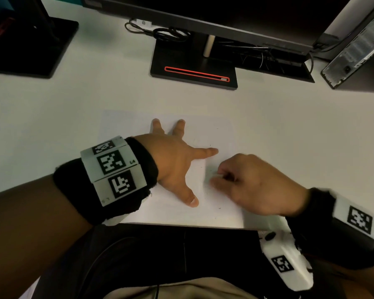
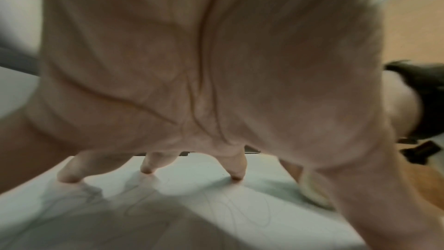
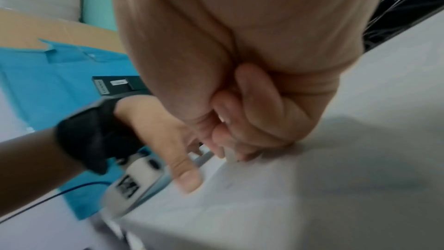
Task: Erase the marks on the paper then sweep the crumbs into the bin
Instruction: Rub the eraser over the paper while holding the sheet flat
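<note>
A white sheet of paper (image 1: 220,134) lies on the white desk near its front edge. My left hand (image 1: 175,160) is spread flat on the sheet, with straight fingers (image 2: 236,174) pressing it down. Just to its right, my right hand (image 1: 222,180) is curled, its fingertips pinching a small white eraser (image 1: 216,175) against the paper. The eraser (image 3: 229,154) is mostly hidden by the fingers. Faint pencil lines (image 2: 240,208) show on the sheet under the left palm. Tiny dark crumbs (image 1: 219,208) dot the paper. No bin shows in any view.
A black monitor stand (image 1: 193,70) sits behind the paper, with cables (image 1: 171,34) beyond it. Another black base (image 1: 28,46) is at the far left and a computer case (image 1: 354,52) at the far right. The desk's front edge (image 1: 181,225) runs just below the sheet.
</note>
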Demonstrator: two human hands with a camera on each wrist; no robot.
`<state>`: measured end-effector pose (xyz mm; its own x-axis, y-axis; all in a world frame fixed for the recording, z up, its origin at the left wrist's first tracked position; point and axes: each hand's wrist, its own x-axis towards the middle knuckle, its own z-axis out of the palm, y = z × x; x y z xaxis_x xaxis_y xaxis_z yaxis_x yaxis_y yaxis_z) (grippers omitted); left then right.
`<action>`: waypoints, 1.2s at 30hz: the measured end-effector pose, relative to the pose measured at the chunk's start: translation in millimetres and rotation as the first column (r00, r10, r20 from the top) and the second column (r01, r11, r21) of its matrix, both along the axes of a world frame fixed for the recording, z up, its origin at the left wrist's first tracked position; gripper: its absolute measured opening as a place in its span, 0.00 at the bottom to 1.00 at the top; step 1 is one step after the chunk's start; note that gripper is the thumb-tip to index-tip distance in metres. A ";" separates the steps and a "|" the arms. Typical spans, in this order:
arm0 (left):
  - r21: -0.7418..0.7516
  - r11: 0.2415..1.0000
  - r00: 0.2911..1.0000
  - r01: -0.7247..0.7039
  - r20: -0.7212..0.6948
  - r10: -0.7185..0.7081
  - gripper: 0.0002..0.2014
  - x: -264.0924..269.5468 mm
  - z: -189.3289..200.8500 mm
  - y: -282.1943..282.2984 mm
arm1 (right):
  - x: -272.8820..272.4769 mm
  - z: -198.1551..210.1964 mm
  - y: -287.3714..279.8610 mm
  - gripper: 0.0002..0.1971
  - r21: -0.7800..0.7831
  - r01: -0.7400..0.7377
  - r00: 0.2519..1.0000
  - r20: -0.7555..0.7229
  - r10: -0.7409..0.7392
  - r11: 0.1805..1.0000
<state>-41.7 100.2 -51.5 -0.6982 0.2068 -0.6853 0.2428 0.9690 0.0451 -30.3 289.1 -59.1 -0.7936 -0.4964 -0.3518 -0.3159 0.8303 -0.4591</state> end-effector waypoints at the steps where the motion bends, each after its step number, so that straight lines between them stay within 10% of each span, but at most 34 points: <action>1: -0.003 1.000 1.000 0.001 0.001 -0.001 0.57 0.3 0.5 0.3 | 7.9 0.8 -3.6 0.19 -0.008 -0.045 0.999 0.027 0.045 0.999; 36: -0.051 0.998 0.999 0.028 0.033 -0.026 0.70 -1.8 -1.5 -1.2 | 0.5 0.4 -8.2 0.18 -0.003 -0.076 0.996 0.041 0.076 0.997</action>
